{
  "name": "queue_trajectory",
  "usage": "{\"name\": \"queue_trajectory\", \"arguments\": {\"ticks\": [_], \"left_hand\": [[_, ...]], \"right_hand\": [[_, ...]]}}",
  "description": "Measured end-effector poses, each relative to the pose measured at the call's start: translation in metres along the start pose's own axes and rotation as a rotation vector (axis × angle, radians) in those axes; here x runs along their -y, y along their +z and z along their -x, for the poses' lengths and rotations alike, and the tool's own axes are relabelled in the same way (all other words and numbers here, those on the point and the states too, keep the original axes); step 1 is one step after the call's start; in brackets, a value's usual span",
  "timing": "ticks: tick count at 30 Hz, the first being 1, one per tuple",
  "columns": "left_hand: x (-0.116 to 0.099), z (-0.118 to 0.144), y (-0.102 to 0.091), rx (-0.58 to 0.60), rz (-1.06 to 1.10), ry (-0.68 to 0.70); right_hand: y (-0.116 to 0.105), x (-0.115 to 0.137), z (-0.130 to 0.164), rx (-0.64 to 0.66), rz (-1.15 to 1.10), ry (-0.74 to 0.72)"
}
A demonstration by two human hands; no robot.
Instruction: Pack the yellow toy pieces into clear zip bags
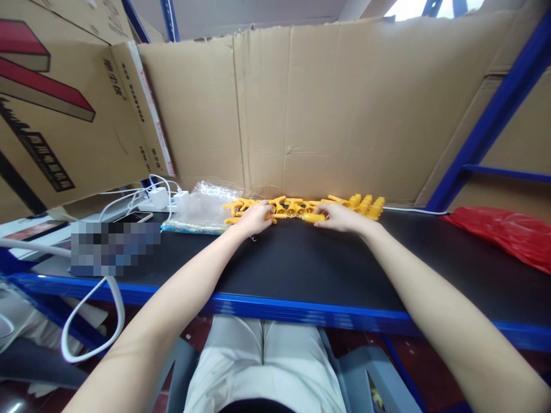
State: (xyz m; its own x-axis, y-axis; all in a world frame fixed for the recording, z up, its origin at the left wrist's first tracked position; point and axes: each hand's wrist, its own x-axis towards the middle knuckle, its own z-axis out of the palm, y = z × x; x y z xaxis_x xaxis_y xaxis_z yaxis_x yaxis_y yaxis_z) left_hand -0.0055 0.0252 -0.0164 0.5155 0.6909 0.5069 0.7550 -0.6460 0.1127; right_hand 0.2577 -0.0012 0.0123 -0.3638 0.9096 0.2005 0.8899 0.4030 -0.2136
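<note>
My left hand (257, 219) is at the front of a row of yellow plastic pieces (297, 205), its fingers closed on a slim yellow piece (279, 216). A fine chain (294, 216) runs from there toward the right. At its other end, my right hand (340, 218) pinches a short, thick yellow piece (314, 218) lying low over the black tabletop. Several pieces in the row have round, cup-like ends. More yellow pieces (371, 206) with rounded, stepped shapes are bunched beyond my right hand. A small metal hook or ring (253, 238) shows below my left wrist.
A clear plastic bag (202, 206) lies left of the row. Farther left are white chargers (159, 198) with cables and a phone (135, 217). A red plastic bag (503, 235) sits at right. Cardboard (344, 115) stands behind; a blue rail (310, 310) edges the table.
</note>
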Motion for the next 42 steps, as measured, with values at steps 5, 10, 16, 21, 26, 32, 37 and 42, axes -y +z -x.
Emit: {"name": "queue_trajectory", "arguments": {"ticks": [5,10,16,21,26,32,37,42], "left_hand": [[-0.004,0.0,-0.002,-0.004,0.002,0.036],[-0.006,0.0,-0.003,-0.019,0.018,0.038],[-0.007,0.001,-0.004,-0.058,0.055,0.066],[-0.011,0.001,-0.003,-0.172,0.091,0.134],[-0.014,0.0,-0.007,-0.215,0.123,-0.007],[-0.019,0.004,-0.015,-0.099,0.062,-0.073],[-0.02,0.004,-0.02,-0.106,0.057,-0.075],[-0.021,0.004,-0.018,-0.106,0.1,-0.096]], "right_hand": [[0.001,0.007,0.001,-0.049,-0.028,-0.038],[0.001,0.003,0.0,-0.098,0.049,-0.059],[0.003,0.005,0.0,-0.151,0.025,-0.125],[0.006,0.018,0.0,-0.195,-0.11,-0.236],[0.006,0.02,0.0,-0.238,-0.159,-0.25],[0.01,0.018,-0.001,-0.232,-0.226,-0.247],[0.012,0.019,-0.001,-0.123,-0.375,-0.136],[0.01,0.024,0.0,-0.198,-0.243,-0.18]]}}
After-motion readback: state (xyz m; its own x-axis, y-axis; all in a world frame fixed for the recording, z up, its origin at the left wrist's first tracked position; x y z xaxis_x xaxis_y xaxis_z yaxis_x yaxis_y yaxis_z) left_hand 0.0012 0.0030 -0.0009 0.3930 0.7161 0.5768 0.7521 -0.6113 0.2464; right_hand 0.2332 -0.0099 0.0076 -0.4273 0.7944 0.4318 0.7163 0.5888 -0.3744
